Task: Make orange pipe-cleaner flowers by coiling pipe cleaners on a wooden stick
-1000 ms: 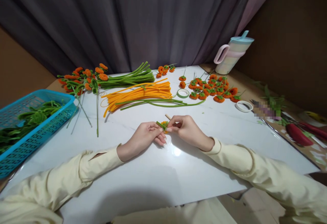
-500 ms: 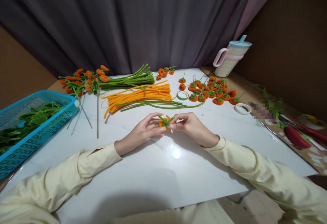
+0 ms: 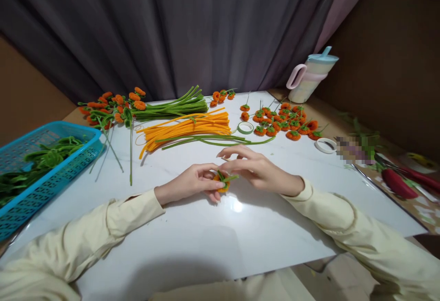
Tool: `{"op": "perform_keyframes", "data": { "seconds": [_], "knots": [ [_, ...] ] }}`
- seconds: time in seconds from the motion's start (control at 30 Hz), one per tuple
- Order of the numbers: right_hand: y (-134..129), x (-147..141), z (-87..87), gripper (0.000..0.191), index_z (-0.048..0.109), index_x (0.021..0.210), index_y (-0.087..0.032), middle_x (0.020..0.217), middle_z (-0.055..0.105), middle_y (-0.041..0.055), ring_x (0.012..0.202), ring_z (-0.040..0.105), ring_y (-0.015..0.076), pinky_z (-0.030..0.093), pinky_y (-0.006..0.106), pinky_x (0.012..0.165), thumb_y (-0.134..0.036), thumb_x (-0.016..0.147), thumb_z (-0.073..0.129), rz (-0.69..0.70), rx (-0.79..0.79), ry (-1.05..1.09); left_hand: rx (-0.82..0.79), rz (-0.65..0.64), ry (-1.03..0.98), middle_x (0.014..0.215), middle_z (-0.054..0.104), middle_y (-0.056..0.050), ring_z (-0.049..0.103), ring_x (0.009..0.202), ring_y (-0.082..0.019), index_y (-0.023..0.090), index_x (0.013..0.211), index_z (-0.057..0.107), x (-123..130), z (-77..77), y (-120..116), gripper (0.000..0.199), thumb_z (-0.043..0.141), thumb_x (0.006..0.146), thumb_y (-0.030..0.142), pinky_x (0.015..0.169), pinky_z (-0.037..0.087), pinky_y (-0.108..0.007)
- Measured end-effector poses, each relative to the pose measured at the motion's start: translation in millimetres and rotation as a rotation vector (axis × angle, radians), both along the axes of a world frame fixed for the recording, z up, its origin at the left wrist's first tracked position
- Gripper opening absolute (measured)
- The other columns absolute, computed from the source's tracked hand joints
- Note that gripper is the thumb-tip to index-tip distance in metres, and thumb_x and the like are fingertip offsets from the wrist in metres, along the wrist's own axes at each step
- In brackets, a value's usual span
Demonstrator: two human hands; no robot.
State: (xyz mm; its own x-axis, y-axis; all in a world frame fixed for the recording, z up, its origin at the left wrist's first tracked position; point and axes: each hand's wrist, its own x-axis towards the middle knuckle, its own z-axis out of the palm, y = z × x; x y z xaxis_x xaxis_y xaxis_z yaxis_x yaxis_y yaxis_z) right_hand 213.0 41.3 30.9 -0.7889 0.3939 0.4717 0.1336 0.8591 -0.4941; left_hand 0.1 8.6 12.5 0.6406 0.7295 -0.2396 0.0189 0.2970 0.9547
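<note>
My left hand (image 3: 195,182) pinches a small orange fuzzy piece (image 3: 223,188) with green strips sticking up from its top, low over the white table (image 3: 192,241). Just right of it is my right hand (image 3: 256,169), its fingers bent towards the green strips. A thin pale stick (image 3: 225,159) shows between the right fingers. Beyond my hands lie loose green stems (image 3: 237,139), a bundle of orange stems (image 3: 189,127) and a bundle of green stems (image 3: 175,108). Many orange pieces with green tops (image 3: 294,135) are grouped at the back right.
A blue basket (image 3: 51,177) of green leaves stands at the left. Orange flowers (image 3: 118,99) lie at the back left. Tape rolls (image 3: 245,128), a tumbler (image 3: 311,76) and red-handled scissors (image 3: 419,178) are towards the right.
The orange piece has moved slightly nearer in my left hand and turned. My right hand has lifted off its side and shifted right, with its fingers more raised.
</note>
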Motion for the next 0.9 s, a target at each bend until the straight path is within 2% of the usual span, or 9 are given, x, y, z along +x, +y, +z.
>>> {"op": "perform_keyframes", "data": {
  "seconds": [0.13, 0.33, 0.5, 0.9],
  "knots": [
    [-2.1, -3.3, -3.1, 0.035, 0.06, 0.097, -0.017, 0.113, 0.05, 0.0103, 0.105, 0.048, 0.0172, 0.044, 0.033, 0.086, 0.004, 0.078, 0.039, 0.078, -0.008, -0.026, -0.037, -0.047, 0.01, 0.07, 0.064, -0.003, 0.066, 0.058, -0.015, 0.012, 0.094, 0.055, 0.7, 1.9, -0.7, 0.028, 0.069, 0.075, 0.027, 0.059, 0.055, -0.026],
    [-2.6, -2.9, -2.9, 0.038, 0.059, 0.099, -0.017, 0.113, 0.049, 0.0107, 0.103, 0.047, 0.0171, 0.044, 0.031, 0.083, 0.005, 0.076, 0.038, 0.102, -0.006, -0.074, -0.033, -0.085, 0.019, 0.065, 0.064, -0.002, 0.064, 0.056, -0.014, 0.013, 0.096, 0.052, 1.0, 2.1, -0.5, 0.031, 0.069, 0.075, 0.029, 0.056, 0.054, -0.026],
    [-3.2, -2.7, -2.8, 0.032, 0.059, 0.093, -0.017, 0.109, 0.049, 0.0096, 0.102, 0.047, 0.0169, 0.044, 0.03, 0.083, 0.004, 0.076, 0.042, 0.089, -0.031, -0.097, -0.054, -0.118, 0.023, 0.064, 0.064, -0.001, 0.064, 0.054, -0.014, 0.015, 0.101, 0.05, 0.2, 1.7, -1.3, 0.034, 0.068, 0.076, 0.028, 0.056, 0.053, -0.026],
    [-3.7, 0.6, 1.6, 0.022, 0.056, 0.087, -0.016, 0.094, 0.055, 0.0079, 0.088, 0.05, 0.0151, 0.044, 0.028, 0.076, -0.002, 0.082, 0.041, 0.084, -0.03, -0.109, -0.037, -0.089, -0.01, 0.066, 0.065, -0.002, 0.066, 0.056, -0.016, 0.015, 0.089, 0.048, 1.2, -2.3, -3.1, 0.031, 0.071, 0.073, 0.03, 0.056, 0.055, -0.028]
  ]
}}
